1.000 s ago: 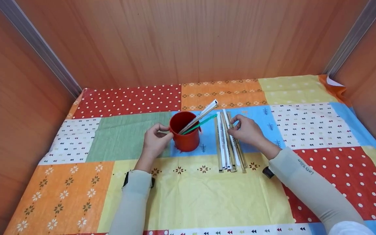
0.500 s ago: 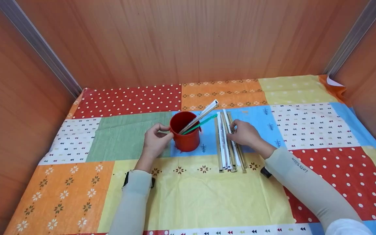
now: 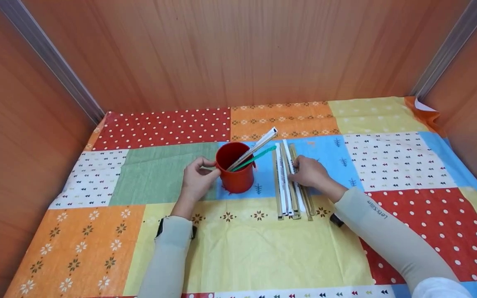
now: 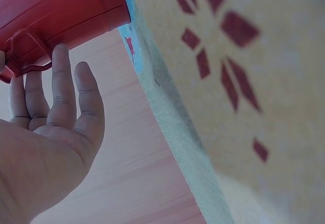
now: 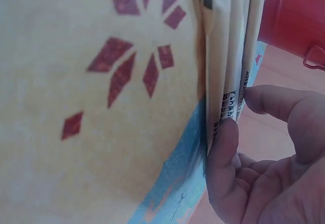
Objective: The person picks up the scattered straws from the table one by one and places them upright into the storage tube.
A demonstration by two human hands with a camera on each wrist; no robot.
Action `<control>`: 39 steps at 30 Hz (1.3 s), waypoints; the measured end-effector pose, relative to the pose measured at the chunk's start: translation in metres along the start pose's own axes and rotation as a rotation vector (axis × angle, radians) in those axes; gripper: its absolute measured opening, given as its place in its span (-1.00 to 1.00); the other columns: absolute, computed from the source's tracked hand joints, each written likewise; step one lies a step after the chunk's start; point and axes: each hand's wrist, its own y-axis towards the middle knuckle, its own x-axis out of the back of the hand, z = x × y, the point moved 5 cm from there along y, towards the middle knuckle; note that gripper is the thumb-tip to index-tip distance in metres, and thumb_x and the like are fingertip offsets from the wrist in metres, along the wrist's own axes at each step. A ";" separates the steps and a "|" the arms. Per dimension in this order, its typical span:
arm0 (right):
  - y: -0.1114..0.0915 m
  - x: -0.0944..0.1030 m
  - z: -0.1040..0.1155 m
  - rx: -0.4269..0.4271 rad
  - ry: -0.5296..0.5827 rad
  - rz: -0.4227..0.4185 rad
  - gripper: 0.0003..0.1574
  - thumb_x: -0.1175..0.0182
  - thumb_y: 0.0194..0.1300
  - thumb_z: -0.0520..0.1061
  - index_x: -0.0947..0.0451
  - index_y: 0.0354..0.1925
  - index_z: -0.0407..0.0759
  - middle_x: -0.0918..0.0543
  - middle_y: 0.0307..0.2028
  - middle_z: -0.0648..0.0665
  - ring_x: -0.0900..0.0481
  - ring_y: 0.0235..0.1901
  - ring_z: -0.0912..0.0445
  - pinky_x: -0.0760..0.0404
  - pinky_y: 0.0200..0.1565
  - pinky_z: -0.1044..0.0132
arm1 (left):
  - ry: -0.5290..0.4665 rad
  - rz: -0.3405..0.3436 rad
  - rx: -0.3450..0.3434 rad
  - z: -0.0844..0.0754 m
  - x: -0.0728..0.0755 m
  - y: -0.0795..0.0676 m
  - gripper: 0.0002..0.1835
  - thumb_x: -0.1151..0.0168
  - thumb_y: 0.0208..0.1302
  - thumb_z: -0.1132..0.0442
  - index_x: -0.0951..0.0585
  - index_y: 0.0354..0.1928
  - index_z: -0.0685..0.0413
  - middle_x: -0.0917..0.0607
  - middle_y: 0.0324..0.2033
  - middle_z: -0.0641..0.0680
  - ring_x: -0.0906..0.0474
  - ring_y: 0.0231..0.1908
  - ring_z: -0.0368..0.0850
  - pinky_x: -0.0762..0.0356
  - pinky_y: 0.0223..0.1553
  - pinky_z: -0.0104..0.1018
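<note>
In the head view a red cup [image 3: 237, 180] with small side handles stands upright, holding white and brown wrapped straws [image 3: 259, 142] and a green one [image 3: 259, 156] that lean right. My left hand [image 3: 196, 178] pinches the cup near its rim at the left handle [image 4: 30, 38]; the thumb is mostly cut off in the left wrist view. A row of white and brown paper-wrapped straws [image 3: 285, 190] lies right of the cup. My right hand [image 3: 311, 171] is at the row's right side, thumb and index finger pinching at the straws [image 5: 238, 46]. How many they hold is hidden.
A patchwork-patterned cloth [image 3: 263, 248] covers the table. Wood-grain panels [image 3: 238, 54] enclose the back and both sides. At the back right corner the cloth's edge [image 3: 424, 108] is folded up.
My right hand has shifted slightly down and left along the straws, its fingers drawing closer onto them. The left hand and the cup have stayed in place.
</note>
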 end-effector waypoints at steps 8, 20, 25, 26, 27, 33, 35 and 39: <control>0.003 0.000 0.000 -0.011 0.041 -0.016 -0.64 -0.29 0.16 -0.03 -0.33 -0.57 -0.09 -0.29 -0.64 0.00 -0.26 -0.62 0.12 -0.24 -0.54 0.28 | -0.011 -0.021 -0.025 0.020 -0.001 0.010 -0.81 -0.37 0.10 0.18 -0.62 -0.24 0.02 -0.66 -0.16 0.04 -0.60 -0.30 -0.02 -0.55 -0.44 -0.30; 0.003 0.001 -0.002 -0.007 0.077 -0.060 -0.75 -0.25 0.12 -0.14 -0.45 -0.62 -0.11 -0.45 -0.70 -0.02 -0.37 -0.71 0.15 -0.31 -0.64 0.31 | -0.024 -0.036 -0.074 0.019 -0.002 0.010 -0.87 -0.34 0.09 0.23 -0.62 -0.31 0.04 -0.67 -0.20 0.04 -0.63 -0.32 0.01 -0.54 -0.49 -0.28; 0.005 0.000 -0.002 0.000 0.090 -0.065 -0.66 -0.26 0.11 -0.15 -0.39 -0.70 -0.08 -0.39 -0.76 0.01 -0.33 -0.74 0.16 -0.30 -0.66 0.31 | -0.024 -0.036 -0.075 0.018 -0.002 0.010 -0.87 -0.35 0.08 0.24 -0.62 -0.31 0.04 -0.67 -0.20 0.03 -0.63 -0.32 -0.01 -0.54 -0.47 -0.27; 0.005 0.000 -0.002 0.001 0.096 -0.067 -0.65 -0.27 0.10 -0.15 -0.38 -0.71 -0.07 -0.39 -0.76 0.01 -0.32 -0.75 0.16 -0.30 -0.66 0.31 | -0.024 -0.036 -0.072 0.018 -0.002 0.010 -0.86 -0.35 0.08 0.24 -0.62 -0.30 0.04 -0.67 -0.20 0.03 -0.63 -0.32 0.00 -0.54 -0.47 -0.27; 0.005 0.001 -0.002 0.001 0.102 -0.067 -0.65 -0.27 0.10 -0.15 -0.39 -0.72 -0.08 -0.39 -0.77 0.01 -0.32 -0.75 0.16 -0.30 -0.66 0.31 | -0.024 -0.035 -0.071 0.018 -0.002 0.009 -0.86 -0.35 0.08 0.24 -0.62 -0.30 0.04 -0.66 -0.21 0.03 -0.63 -0.32 0.01 -0.54 -0.47 -0.27; 0.004 0.002 -0.005 -0.047 0.153 -0.045 -0.82 -0.33 0.13 -0.10 -0.59 -0.50 -0.17 -0.61 -0.59 -0.09 -0.51 -0.67 0.12 -0.48 -0.62 0.29 | -0.019 -0.018 -0.031 0.013 -0.001 0.008 -0.86 -0.33 0.11 0.29 -0.62 -0.27 0.12 -0.66 -0.19 0.10 -0.63 -0.27 0.08 -0.52 -0.45 -0.31; 0.003 0.003 -0.006 -0.070 0.177 -0.033 -0.82 -0.33 0.13 -0.08 -0.61 -0.42 -0.18 -0.65 -0.53 -0.12 -0.57 -0.63 0.09 -0.54 -0.59 0.27 | -0.013 -0.011 -0.010 0.013 -0.002 0.009 -0.84 -0.34 0.11 0.30 -0.62 -0.25 0.15 -0.65 -0.17 0.11 -0.62 -0.25 0.08 -0.53 -0.43 -0.31; 0.001 0.007 -0.008 -0.077 0.232 -0.019 -0.82 -0.29 0.18 -0.07 -0.63 -0.42 -0.17 -0.68 -0.53 -0.16 -0.61 -0.59 0.05 -0.58 -0.53 0.24 | -0.009 -0.013 0.007 0.017 -0.001 0.010 -0.83 -0.35 0.12 0.25 -0.62 -0.23 0.09 -0.65 -0.16 0.08 -0.61 -0.26 -0.01 -0.54 -0.42 -0.31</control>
